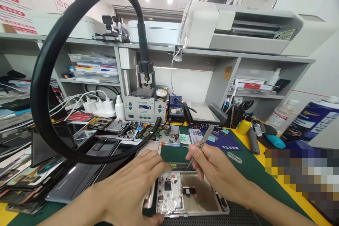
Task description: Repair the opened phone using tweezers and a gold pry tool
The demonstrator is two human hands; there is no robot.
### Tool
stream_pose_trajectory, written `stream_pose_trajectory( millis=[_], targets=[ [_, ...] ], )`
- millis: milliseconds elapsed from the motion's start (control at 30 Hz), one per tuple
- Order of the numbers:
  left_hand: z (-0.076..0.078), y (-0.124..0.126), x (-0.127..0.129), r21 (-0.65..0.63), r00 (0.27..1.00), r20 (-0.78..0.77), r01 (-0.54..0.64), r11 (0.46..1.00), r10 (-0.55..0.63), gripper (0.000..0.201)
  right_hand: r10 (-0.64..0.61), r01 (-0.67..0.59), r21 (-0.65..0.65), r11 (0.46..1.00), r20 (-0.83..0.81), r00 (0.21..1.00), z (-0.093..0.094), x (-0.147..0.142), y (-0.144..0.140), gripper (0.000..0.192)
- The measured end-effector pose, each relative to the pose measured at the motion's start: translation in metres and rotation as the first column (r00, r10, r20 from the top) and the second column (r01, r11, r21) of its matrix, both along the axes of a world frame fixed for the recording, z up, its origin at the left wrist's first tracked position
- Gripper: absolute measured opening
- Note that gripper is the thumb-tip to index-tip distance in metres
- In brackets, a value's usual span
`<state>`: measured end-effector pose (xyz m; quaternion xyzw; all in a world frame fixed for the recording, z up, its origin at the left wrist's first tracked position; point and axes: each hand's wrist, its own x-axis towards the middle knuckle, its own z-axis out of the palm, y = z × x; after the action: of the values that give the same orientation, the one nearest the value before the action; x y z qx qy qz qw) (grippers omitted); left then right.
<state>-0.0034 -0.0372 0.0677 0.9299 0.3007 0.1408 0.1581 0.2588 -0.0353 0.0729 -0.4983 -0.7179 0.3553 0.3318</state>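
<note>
An opened phone [190, 193] lies face down on the green mat [249, 169] at the bottom centre, its circuit board and metal frame exposed. My left hand [132, 187] rests on the phone's left edge and top corner, fingers spread over it. My right hand [212, 166] grips metal tweezers [201, 144], whose tips point down toward the phone's top edge. A second phone body [148, 148] lies partly under my left hand.
A hot-air rework station [144, 107] with a thick black looping hose [45, 77] stands behind. Several phones and screens [53, 162] pile up at the left. A parts tray [164, 135], a soldering stand [176, 107], a scissors cup [239, 111] and bottles [283, 113] lie right.
</note>
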Motion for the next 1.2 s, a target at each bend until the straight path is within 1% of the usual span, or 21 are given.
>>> stream_pose_trajectory(
  millis=[100, 167, 300, 367, 433, 533, 667, 800, 1067, 1200],
  targets=[
    [0.002, -0.001, 0.0, 0.021, 1.0, 0.009, 0.005, 1.0, -0.005, 0.065, 0.043, -0.045, 0.044, 0.998, 0.052, 0.998, 0.007, -0.01, 0.002, 0.055],
    [0.002, -0.001, 0.0, 0.03, 1.0, 0.013, -0.003, 1.0, 0.002, 0.065, 0.069, -0.076, 0.071, 0.995, 0.087, 0.994, 0.007, -0.017, 0.004, 0.052],
    [0.0, 0.0, -0.002, 0.018, 0.999, 0.034, 0.019, 1.0, -0.02, 0.069, 0.087, -0.109, 0.135, 0.985, 0.157, 0.984, 0.0, -0.024, 0.006, 0.047],
    [-0.001, 0.001, -0.003, 0.003, 0.998, 0.045, 0.032, 0.999, -0.032, 0.067, 0.083, -0.113, 0.166, 0.98, 0.181, 0.98, -0.005, -0.024, 0.006, 0.047],
    [-0.001, 0.002, -0.003, -0.009, 0.999, 0.036, 0.018, 1.0, -0.017, 0.069, 0.08, -0.118, 0.183, 0.976, 0.199, 0.977, -0.008, -0.024, 0.006, 0.047],
    [-0.001, 0.002, -0.002, -0.009, 1.0, 0.008, -0.009, 1.0, 0.009, 0.076, 0.081, -0.126, 0.195, 0.973, 0.222, 0.972, -0.011, -0.023, 0.006, 0.045],
    [0.001, 0.001, 0.0, 0.007, 1.0, -0.013, 0.008, 1.0, -0.008, 0.083, 0.088, -0.139, 0.218, 0.966, 0.226, 0.97, -0.012, -0.023, 0.007, 0.042],
    [0.001, -0.001, 0.0, -0.011, 1.0, 0.007, 0.001, 1.0, -0.001, 0.082, 0.095, -0.149, 0.226, 0.963, 0.231, 0.968, -0.014, -0.022, 0.008, 0.041],
    [0.0, 0.0, -0.001, 0.019, 1.0, 0.019, -0.001, 1.0, 0.0, 0.081, 0.1, -0.158, 0.216, 0.964, 0.258, 0.961, -0.016, -0.023, 0.009, 0.04],
    [-0.001, 0.001, 0.0, 0.022, 0.999, 0.029, 0.012, 1.0, -0.012, 0.077, 0.118, -0.179, 0.206, 0.962, 0.276, 0.954, -0.013, -0.023, 0.01, 0.04]
  ],
)
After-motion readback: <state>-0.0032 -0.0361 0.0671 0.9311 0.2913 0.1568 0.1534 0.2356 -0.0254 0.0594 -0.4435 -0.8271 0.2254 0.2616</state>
